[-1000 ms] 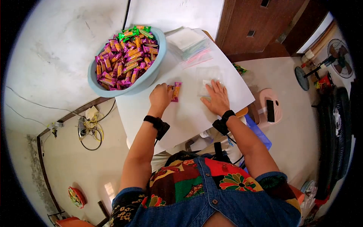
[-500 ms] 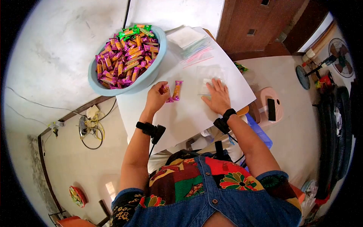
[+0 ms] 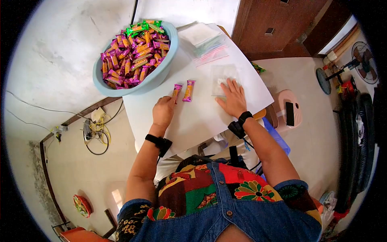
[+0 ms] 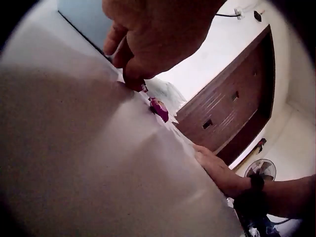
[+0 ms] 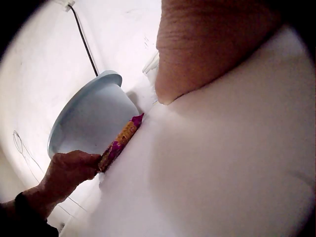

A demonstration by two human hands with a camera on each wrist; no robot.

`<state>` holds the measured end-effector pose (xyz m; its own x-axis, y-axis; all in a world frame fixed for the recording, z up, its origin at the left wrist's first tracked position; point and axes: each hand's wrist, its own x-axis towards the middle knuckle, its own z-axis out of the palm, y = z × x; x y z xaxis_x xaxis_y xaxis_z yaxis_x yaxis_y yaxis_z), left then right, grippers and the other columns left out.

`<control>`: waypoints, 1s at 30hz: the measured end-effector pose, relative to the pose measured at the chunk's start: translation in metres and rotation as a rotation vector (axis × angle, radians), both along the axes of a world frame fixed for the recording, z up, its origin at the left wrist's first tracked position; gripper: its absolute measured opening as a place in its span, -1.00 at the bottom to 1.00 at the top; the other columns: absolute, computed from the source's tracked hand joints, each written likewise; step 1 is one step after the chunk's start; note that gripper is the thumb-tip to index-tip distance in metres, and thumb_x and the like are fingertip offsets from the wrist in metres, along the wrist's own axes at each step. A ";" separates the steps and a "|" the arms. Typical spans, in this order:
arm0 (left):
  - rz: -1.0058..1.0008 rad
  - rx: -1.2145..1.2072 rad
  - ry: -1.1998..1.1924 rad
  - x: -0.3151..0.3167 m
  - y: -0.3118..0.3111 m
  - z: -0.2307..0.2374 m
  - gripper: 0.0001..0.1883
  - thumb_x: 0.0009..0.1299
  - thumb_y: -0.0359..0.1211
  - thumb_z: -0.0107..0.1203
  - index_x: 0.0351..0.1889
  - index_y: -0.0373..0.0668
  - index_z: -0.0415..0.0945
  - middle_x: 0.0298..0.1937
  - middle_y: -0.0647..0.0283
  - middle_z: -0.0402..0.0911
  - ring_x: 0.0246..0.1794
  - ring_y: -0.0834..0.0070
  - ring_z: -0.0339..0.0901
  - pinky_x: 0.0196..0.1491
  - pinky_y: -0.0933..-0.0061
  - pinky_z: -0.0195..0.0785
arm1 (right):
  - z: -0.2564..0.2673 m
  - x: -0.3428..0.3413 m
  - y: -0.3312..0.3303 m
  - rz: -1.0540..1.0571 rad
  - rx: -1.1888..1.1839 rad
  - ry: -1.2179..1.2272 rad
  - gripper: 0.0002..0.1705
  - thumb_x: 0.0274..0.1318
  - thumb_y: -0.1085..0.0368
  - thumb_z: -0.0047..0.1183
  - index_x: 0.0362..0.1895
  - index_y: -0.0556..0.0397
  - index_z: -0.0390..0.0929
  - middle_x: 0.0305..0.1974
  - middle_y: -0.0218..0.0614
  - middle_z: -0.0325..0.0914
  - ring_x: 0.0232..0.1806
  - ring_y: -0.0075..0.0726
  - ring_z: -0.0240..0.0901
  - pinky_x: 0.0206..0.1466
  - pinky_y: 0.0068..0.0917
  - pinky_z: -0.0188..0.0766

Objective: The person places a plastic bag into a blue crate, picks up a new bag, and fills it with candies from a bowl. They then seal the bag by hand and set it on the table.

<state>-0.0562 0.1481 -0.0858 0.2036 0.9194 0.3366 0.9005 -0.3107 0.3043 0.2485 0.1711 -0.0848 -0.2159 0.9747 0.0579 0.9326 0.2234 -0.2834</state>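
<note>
My left hand (image 3: 163, 111) pinches the near end of a purple-and-orange wrapped snack bar (image 3: 177, 90) on the white table. Just to its right lies a second wrapped snack bar (image 3: 188, 91), set almost parallel with a narrow gap between. In the left wrist view, my left hand (image 4: 153, 37) has its fingers curled down at the wrapper, hiding much of it. With fingers spread, my right hand (image 3: 232, 99) rests flat on a clear plastic bag (image 3: 217, 76), covering its lower right part.
A pale blue basin (image 3: 163, 74) heaped with purple and some green snack bars stands at the table's back left. Stacked clear bags (image 3: 203, 38) with pink and green edges lie at the back. Beyond the right edge sits a pink stool (image 3: 296, 117) bearing a black object.
My left hand has drawn back to the left and toward me, and the left snack bar now lies uncovered, slightly apart from the other. The right hand stays on the bag.
</note>
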 end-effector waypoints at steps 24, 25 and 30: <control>0.234 0.073 -0.245 -0.016 -0.001 0.022 -0.85 0.32 -0.45 0.06 -0.25 -0.18 0.65 -0.24 0.10 0.65 -0.26 0.13 0.60 -0.22 0.23 0.47 | -0.004 0.000 0.002 0.000 0.034 0.011 -0.19 0.14 -0.16 0.04 0.37 0.00 0.27 0.48 0.01 -0.03 0.53 0.11 -0.21 0.51 0.10 -0.28; 0.237 0.078 -0.251 -0.013 0.000 0.026 -0.85 0.32 -0.44 0.06 -0.25 -0.18 0.65 -0.24 0.10 0.65 -0.26 0.13 0.59 -0.22 0.23 0.47 | -0.005 0.000 0.002 -0.005 0.031 0.004 -0.19 0.14 -0.16 0.03 0.38 -0.01 0.26 0.48 -0.01 -0.03 0.53 0.10 -0.21 0.51 0.08 -0.28; 0.077 0.096 -0.206 0.020 0.001 0.028 -0.87 0.30 -0.44 0.07 -0.25 -0.13 0.62 -0.31 0.12 0.61 -0.28 0.11 0.58 -0.27 0.18 0.47 | -0.001 -0.002 0.002 -0.011 0.018 -0.002 -0.20 0.13 -0.16 0.02 0.38 -0.04 0.26 0.48 -0.05 -0.03 0.53 0.08 -0.20 0.51 0.06 -0.28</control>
